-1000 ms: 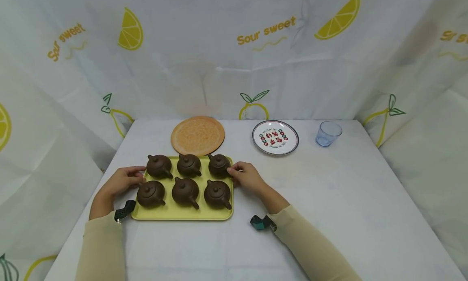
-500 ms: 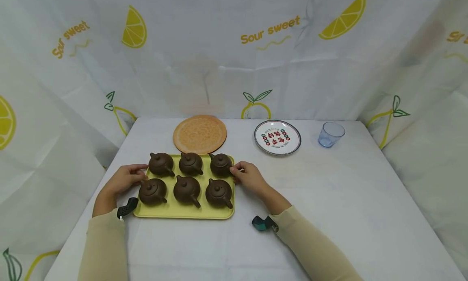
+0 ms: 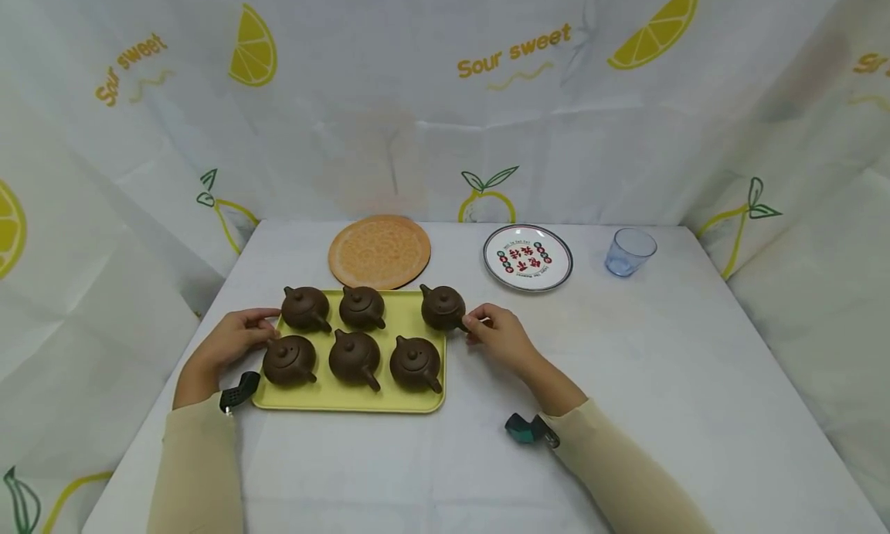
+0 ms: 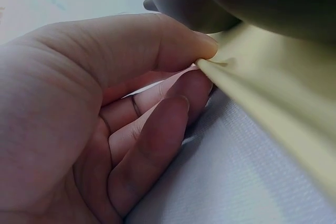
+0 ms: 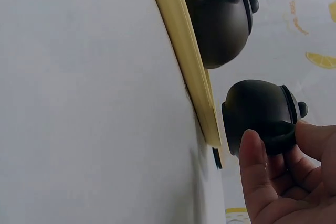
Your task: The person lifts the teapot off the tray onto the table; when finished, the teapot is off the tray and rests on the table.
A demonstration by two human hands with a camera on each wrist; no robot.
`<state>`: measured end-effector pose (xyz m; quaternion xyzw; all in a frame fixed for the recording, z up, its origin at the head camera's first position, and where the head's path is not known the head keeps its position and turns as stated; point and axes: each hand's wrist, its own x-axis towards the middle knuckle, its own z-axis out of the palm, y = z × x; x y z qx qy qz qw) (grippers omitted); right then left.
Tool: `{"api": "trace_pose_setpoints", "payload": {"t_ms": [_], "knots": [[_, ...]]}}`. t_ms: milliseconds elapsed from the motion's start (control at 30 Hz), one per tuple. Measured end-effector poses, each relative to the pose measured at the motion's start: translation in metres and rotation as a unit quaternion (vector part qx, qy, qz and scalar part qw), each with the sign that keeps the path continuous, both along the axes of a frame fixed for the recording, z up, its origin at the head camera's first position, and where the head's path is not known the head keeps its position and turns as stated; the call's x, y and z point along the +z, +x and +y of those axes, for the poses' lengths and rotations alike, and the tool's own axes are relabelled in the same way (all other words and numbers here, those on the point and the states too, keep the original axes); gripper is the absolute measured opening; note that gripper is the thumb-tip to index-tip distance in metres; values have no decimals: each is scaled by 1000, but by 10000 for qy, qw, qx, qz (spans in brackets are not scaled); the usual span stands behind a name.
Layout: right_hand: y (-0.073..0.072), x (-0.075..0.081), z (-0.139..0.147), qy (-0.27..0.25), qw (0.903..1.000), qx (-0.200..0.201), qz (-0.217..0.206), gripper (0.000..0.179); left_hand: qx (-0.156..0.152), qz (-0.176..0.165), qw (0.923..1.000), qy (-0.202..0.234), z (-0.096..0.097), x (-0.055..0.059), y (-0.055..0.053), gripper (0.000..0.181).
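Observation:
A yellow tray [image 3: 341,399] bears several small dark brown teapots, set in two rows. At the tray's left edge my left hand [image 3: 232,339] pinches the rim, thumb on top and fingers beneath, as the left wrist view shows. My right hand [image 3: 502,337] holds one teapot [image 3: 443,307] by its handle, at the tray's back right corner. In the right wrist view this teapot [image 5: 260,111] is up off the tray, beyond the rim. A second teapot [image 3: 415,364] sits on the tray just in front of it.
Behind the tray lies a round tan mat [image 3: 379,252]. A white plate [image 3: 528,257] with red lettering is at the back middle, and a clear blue glass [image 3: 630,252] stands to its right. A white printed cloth [image 3: 389,93] hangs behind the table.
My right hand has lifted the back right teapot and moved it rightward over the tray's edge. The left hand stays at the rim.

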<state>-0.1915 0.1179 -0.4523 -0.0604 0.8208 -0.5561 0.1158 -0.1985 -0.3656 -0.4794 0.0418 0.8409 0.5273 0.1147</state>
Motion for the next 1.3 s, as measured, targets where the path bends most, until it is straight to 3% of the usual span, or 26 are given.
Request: {"api": "trace_pose_setpoints", "payload": {"t_ms": [433,1033,1300], "knots": [[-1,-7,43,352,9990,-270,-30,21,-16,16,10000,-33,1,4,-3,50],[-4,-10,52,119,9995,-201,-201,24,3,29,9999,-159,0,1,-2,52],[-1,-1,58,455,9987,-203,-86,26,37,9,9998,-208,3,4,2,51]]}}
